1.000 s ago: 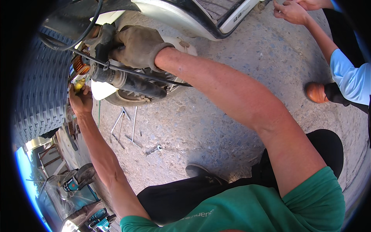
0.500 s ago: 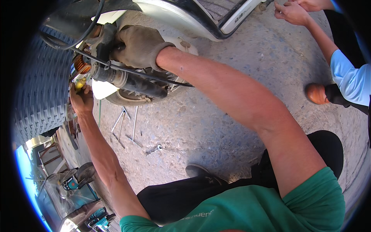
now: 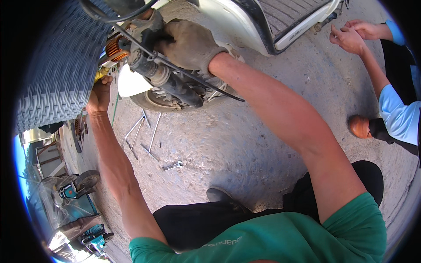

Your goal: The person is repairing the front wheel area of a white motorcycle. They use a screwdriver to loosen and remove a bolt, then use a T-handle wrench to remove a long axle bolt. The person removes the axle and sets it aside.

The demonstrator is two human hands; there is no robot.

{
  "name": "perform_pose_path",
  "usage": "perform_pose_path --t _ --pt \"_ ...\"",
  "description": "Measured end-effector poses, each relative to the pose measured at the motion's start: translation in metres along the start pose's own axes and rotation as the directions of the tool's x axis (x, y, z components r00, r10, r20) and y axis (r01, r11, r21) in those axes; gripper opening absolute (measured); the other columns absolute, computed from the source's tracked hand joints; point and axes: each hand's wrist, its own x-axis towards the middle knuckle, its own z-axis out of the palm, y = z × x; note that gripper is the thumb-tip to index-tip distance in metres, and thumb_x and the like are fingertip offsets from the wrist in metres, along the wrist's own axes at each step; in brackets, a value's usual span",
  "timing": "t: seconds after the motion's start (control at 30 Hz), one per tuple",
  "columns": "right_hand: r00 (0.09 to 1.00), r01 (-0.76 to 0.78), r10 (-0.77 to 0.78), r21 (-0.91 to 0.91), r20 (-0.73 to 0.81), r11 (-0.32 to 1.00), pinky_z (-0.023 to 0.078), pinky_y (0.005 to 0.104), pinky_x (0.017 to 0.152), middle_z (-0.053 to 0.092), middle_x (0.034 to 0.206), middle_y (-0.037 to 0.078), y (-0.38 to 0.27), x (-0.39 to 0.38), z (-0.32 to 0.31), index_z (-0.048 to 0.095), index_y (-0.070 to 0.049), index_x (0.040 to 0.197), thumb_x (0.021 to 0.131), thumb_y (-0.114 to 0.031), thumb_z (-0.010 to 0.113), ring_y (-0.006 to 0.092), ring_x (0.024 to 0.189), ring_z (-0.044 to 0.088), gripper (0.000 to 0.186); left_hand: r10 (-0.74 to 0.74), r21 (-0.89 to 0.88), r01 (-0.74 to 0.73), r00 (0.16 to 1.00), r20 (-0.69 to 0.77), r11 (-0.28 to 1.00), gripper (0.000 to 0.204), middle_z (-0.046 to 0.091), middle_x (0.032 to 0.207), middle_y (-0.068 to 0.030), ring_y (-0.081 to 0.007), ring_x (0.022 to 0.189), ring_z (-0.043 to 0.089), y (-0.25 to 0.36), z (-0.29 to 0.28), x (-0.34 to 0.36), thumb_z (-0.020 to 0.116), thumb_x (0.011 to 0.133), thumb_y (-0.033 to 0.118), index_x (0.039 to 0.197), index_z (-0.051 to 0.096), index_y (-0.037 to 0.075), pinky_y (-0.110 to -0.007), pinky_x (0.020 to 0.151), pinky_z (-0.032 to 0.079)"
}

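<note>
My bare left hand is raised beside the grey woven basket. Its fingers are closed round a small yellow piece whose kind is mostly hidden. Just above that is an orange ribbed part. A knitted work glove covers my right hand, which grips the dark upper part of the scooter's front fork; its fingertips are hidden. A black cable runs across the fork, below the gloved hand. Behind the fork shows the front wheel with a white panel.
Several metal wrenches and rods and a short spanner lie on the concrete. The white scooter body stands at the top. At right, another person's hands are held together above a brown shoe. Teal machines stand lower left.
The view has shifted, so the scooter appears further right and higher. My left hand stays at the yellow piece, more of which is now hidden by the basket. My right hand keeps its grip.
</note>
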Motion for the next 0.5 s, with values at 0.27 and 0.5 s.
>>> perform_pose_path --t 0.27,0.5 --pt "0.988 0.155 -0.157 -0.121 -0.005 0.98 0.055 0.0464 0.085 0.073 0.094 0.021 0.013 0.007 0.003 0.075 -0.006 0.1 0.085 -0.034 0.066 0.0392 0.092 0.07 0.033 0.035 0.509 0.06 0.984 -0.175 0.859 0.04 0.047 0.061 -0.0033 -0.0155 0.051 0.04 -0.006 0.0 -0.012 0.058 0.098 0.048 0.082 0.051 0.012 -0.033 0.053 0.037" --pt "0.973 0.226 -0.227 0.034 0.038 0.974 0.052 0.0409 0.077 0.072 0.093 0.022 0.016 0.008 0.0 0.07 0.004 0.099 0.09 -0.016 0.063 0.035 0.085 0.069 0.023 0.126 0.18 -0.104 0.985 -0.114 0.978 0.027 0.06 0.081 -0.0056 -0.0175 0.067 0.054 -0.011 0.011 -0.01 0.053 0.105 0.033 0.097 0.06 0.008 -0.039 0.066 0.052"
